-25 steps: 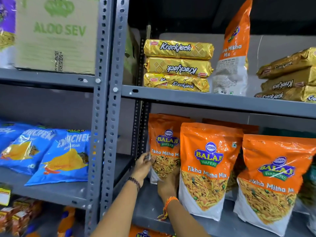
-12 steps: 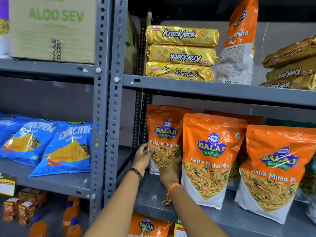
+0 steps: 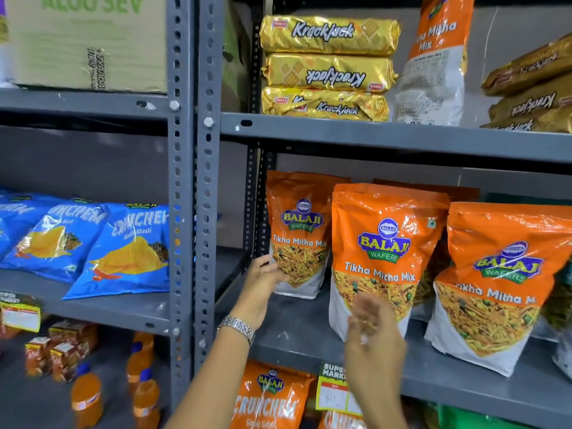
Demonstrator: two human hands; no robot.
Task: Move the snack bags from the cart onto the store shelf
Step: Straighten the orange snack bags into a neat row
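Note:
Three orange Balaji Tikha Mitha Mix bags stand upright on the grey middle shelf (image 3: pixel 297 345): a rear left one (image 3: pixel 298 230), a middle one (image 3: pixel 383 243) and a right one (image 3: pixel 501 274). My left hand (image 3: pixel 261 283), with a metal watch on its wrist, has its fingers spread against the lower left edge of the rear left bag. My right hand (image 3: pixel 373 332) is blurred in front of the middle bag's lower part, off the bags, and holds nothing. The cart is out of view.
Gold Krackjack packs (image 3: pixel 328 35) and another orange bag (image 3: pixel 439 57) sit on the shelf above. Grey slotted posts (image 3: pixel 182 181) divide off the left bay with blue Crunchem bags (image 3: pixel 130 249). Orange bottles (image 3: pixel 86 397) and a Crunchem bag (image 3: pixel 272 394) lie below.
My right hand has let go of the rear left bag and drawn back towards me. My left hand stays at that bag's edge. The view has tilted down slightly.

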